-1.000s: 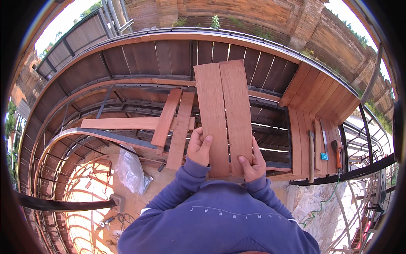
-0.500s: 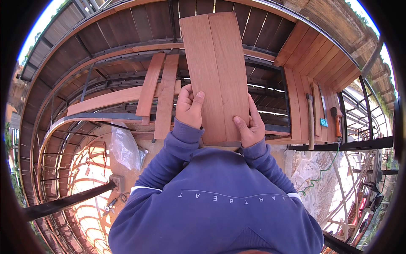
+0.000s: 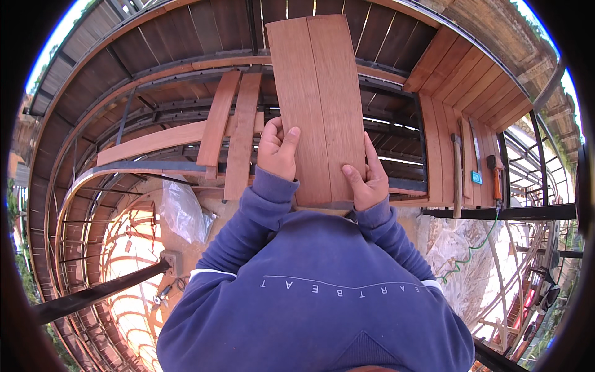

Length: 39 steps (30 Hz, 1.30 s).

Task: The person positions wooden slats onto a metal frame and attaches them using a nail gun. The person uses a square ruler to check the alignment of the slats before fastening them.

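Note:
Two reddish-brown wooden boards, a left board point(image 3: 297, 93) and a right board point(image 3: 341, 93), are held edge to edge in front of me, with a thin seam between them. My left hand point(image 3: 279, 149) is closed on the left board's outer edge, thumb on its face. On the opposite edge, my right hand point(image 3: 368, 177) grips the right board, its thumb on the face too. The fingers behind the boards are partly hidden. To the left, two loose planks point(image 3: 245, 133) lie across the dark metal frame, over a longer plank point(image 3: 155, 142).
At right stands a slatted wooden bench section point(image 3: 440, 136) bearing a long-handled hammer point(image 3: 457, 173), a handsaw point(image 3: 476, 142) and an orange-handled tool point(image 3: 496, 177) with a green hose point(image 3: 477, 248). A clear plastic bag point(image 3: 183, 211) lies at left, above a black metal bar point(image 3: 105, 291).
Both hands keep the same grip on the two boards. The boards have shifted very slightly, and the surroundings sit a little differently in view.

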Available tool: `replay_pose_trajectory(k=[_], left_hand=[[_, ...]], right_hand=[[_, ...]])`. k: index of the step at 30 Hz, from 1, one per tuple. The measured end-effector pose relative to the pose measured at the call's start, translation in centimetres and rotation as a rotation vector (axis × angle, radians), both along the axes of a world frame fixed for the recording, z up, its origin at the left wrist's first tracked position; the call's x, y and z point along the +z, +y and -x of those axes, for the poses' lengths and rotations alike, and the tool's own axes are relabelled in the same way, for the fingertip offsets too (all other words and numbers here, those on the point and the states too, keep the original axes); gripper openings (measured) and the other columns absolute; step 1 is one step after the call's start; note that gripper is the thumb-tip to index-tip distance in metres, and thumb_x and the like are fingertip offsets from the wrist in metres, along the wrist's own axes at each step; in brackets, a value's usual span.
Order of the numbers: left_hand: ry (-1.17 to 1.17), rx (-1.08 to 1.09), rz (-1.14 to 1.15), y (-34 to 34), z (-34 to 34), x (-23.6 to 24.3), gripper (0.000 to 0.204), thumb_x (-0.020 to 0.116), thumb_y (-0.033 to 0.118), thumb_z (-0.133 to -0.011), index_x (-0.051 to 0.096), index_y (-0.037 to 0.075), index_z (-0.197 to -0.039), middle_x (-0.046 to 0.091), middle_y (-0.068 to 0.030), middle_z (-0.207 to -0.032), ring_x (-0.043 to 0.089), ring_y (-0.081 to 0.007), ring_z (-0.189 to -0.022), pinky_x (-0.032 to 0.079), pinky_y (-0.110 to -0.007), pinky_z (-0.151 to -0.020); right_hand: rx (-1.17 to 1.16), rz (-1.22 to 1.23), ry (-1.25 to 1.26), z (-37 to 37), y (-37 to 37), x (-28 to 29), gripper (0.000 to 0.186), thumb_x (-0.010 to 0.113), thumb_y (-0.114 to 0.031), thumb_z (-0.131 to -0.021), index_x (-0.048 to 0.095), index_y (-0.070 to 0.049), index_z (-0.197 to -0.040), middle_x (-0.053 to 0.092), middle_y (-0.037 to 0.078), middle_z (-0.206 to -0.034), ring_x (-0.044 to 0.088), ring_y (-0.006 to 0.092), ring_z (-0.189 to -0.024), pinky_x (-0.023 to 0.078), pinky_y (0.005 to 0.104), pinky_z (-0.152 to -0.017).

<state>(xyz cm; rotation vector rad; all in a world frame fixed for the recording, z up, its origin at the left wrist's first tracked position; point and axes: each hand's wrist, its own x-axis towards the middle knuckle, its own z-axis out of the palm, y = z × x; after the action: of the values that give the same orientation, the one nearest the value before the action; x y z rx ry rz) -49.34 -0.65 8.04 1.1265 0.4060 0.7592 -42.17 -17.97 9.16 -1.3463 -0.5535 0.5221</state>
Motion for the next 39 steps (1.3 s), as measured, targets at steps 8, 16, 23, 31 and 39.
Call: replay_pose_trajectory(k=[8, 16, 23, 31, 39], left_hand=[[-0.009, -0.03, 0.045, 0.2, 0.2, -0.6, 0.025, 0.054, 0.006, -0.099, 0.049, -0.003, -0.122, 0.065, -0.0082, -0.108, 0.061, -0.0106, -0.097, 0.048, -0.026, -0.089], [0.222, 0.213, -0.263, 15.9, 6.2, -2.3, 0.026, 0.056, 0.005, -0.097, 0.053, -0.003, -0.122, 0.066, -0.0082, -0.109, 0.062, -0.0125, -0.1, 0.049, -0.027, -0.088], [1.239, 0.447, -0.691, 33.1, 13.7, -9.3, 0.031, 0.064, 0.027, -0.089, 0.067, 0.003, -0.11, 0.071, -0.0182, -0.102, 0.068, -0.0299, -0.097, 0.051, -0.037, -0.087], [1.334, 0.394, -0.593, 31.1, 16.6, -12.0, 0.034, 0.064, 0.03, -0.084, 0.068, 0.015, -0.114, 0.069, -0.0191, -0.109, 0.065, -0.0362, -0.104, 0.05, -0.042, -0.094], [1.22, 0.486, -0.998, 24.8, 11.1, -10.1, 0.052, 0.07, 0.04, -0.081, 0.064, 0.004, -0.118, 0.061, -0.0214, -0.122, 0.055, -0.04, -0.117, 0.046, -0.045, -0.1]], right_hand=[[-0.016, 0.034, -0.072, -0.2, 0.2, -1.4, 0.069, 0.061, -0.006, -0.095, 0.024, 0.003, -0.152, 0.05, 0.02, -0.139, 0.059, 0.02, -0.115, 0.049, 0.0296, -0.095], [-0.042, 0.07, -0.054, -0.5, -0.9, -3.2, 0.068, 0.06, -0.004, -0.094, 0.026, 0.003, -0.152, 0.051, 0.019, -0.139, 0.059, 0.0193, -0.115, 0.048, 0.0291, -0.096], [-0.058, 0.077, -0.048, -0.2, -0.6, -3.4, 0.066, 0.059, -0.001, -0.094, 0.026, 0.002, -0.152, 0.054, 0.016, -0.136, 0.06, 0.0184, -0.113, 0.048, 0.0289, -0.095], [-0.083, 0.062, -0.033, -0.1, -1.1, -3.7, 0.066, 0.061, -0.002, -0.093, 0.03, 0.001, -0.151, 0.053, 0.013, -0.137, 0.06, 0.0167, -0.112, 0.049, 0.0272, -0.095], [-0.069, 0.076, -0.016, 0.0, -0.3, -3.5, 0.067, 0.06, -0.002, -0.093, 0.027, 0.003, -0.151, 0.055, 0.017, -0.134, 0.061, 0.0184, -0.112, 0.049, 0.0287, -0.095]])
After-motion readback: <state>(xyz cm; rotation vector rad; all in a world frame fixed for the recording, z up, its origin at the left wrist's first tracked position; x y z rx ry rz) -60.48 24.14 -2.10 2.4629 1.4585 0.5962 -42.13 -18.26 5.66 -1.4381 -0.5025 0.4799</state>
